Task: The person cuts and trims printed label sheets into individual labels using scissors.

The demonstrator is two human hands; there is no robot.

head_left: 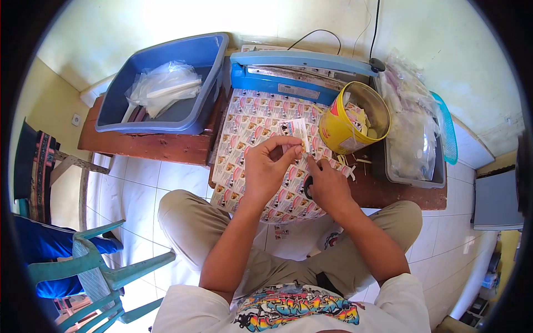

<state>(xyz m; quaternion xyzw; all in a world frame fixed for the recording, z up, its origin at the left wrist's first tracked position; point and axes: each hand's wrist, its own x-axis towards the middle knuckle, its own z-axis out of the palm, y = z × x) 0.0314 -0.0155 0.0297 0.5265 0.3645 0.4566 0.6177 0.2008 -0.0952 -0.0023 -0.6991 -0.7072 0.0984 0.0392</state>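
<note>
My left hand [265, 169] pinches a small printed paper label [298, 130] between thumb and fingertips, over a large sheet of repeated printed labels [244, 119]. The sheet lies on the wooden table and hangs over its front edge. In my right hand [330, 186] is a pair of scissors with a black handle [308, 187]. The blades are close to the label's lower right edge, partly hidden by my fingers. Just beyond my right hand a yellow bucket [335, 126] leans, with paper scraps inside.
A blue bag sealer [280, 84] stands behind the sheet. To the left is a blue tub [119, 94] with clear plastic bags. A grey tray [391, 166] of plastic bags sits at right. Paper strips [352, 173] lie near the bucket. A green chair [133, 272] is at lower left.
</note>
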